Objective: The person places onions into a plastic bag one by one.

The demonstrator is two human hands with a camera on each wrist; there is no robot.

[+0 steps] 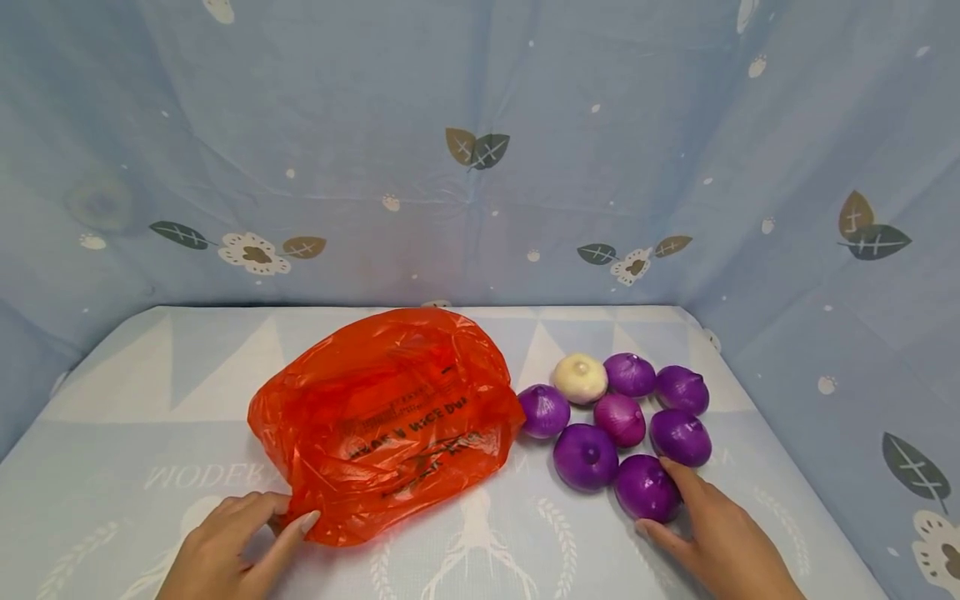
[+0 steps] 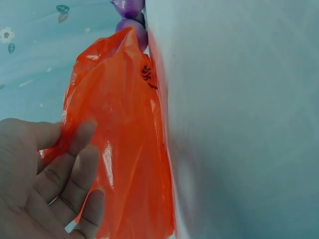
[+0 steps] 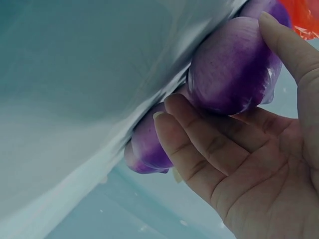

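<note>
On the left of the table lies a red plastic bag (image 1: 420,367) with dark printing, puffed up and crinkled. My left hand (image 1: 225,546) pinches its near left edge between thumb and fingers, also seen in the left wrist view, where the hand (image 2: 55,174) overlaps the bag (image 2: 124,149). On the right, my right hand (image 1: 731,537) holds the nearest purple onion (image 1: 645,492), thumb on the near side and fingers on the far right side. In the right wrist view this onion (image 3: 229,69) sits on the table between thumb and curved fingers.
Several more glossy purple onions (image 1: 585,457) cluster beyond the held one, with a pinker onion (image 1: 619,419) among them and a cream-white onion (image 1: 580,378) at the back. The leftmost onion (image 1: 544,411) meets the bag's right end. A blue patterned curtain (image 1: 480,225) surrounds the table.
</note>
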